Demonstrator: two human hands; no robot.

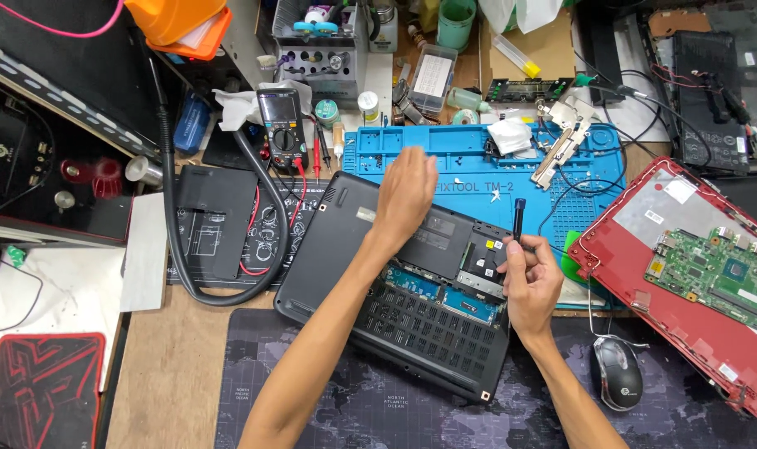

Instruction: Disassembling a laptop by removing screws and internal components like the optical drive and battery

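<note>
Black laptop [395, 287], underside up, near centre on desk mat [353, 399]. Left hand [403, 195] flat, open, pressing its far edge. Right hand [530, 278] closed around screwdriver [518, 218] at right edge. Likely slip risk: tip gouging exposed internals if tilted.

A black laptop [370, 283] is seen lying upside down and at a slant across the tabletop, its far corner resting on a blue work mat. Part of the bottom cover has been removed, so that blue circuit boards and a metal bracket are exposed. A dark, slim screwdriver [518, 218] is held upright at the opened right edge.
</note>
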